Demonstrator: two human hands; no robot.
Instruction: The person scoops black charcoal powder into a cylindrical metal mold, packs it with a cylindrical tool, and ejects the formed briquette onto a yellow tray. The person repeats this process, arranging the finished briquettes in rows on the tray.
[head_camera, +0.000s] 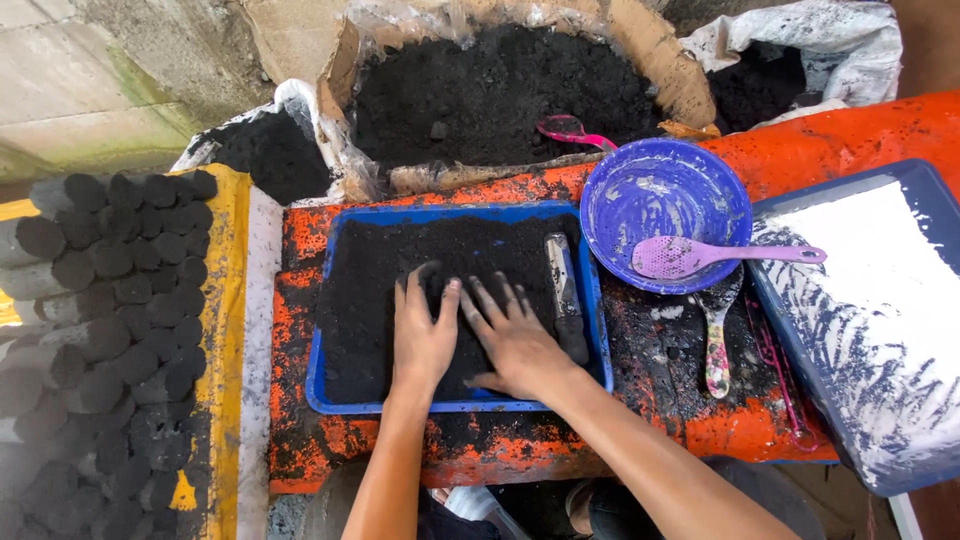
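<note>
Both hands, left hand and right hand, are laid flat, fingers spread, on the black powder in the blue tray; even, gentle pressure is best kept, clear of the trowel.

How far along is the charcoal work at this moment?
Done: stacked black cylinders fill the left side. In hand: left hand and right hand press flat on black powder in the blue tray. Left: the big powder heap behind and the white powder tray remain.
</note>
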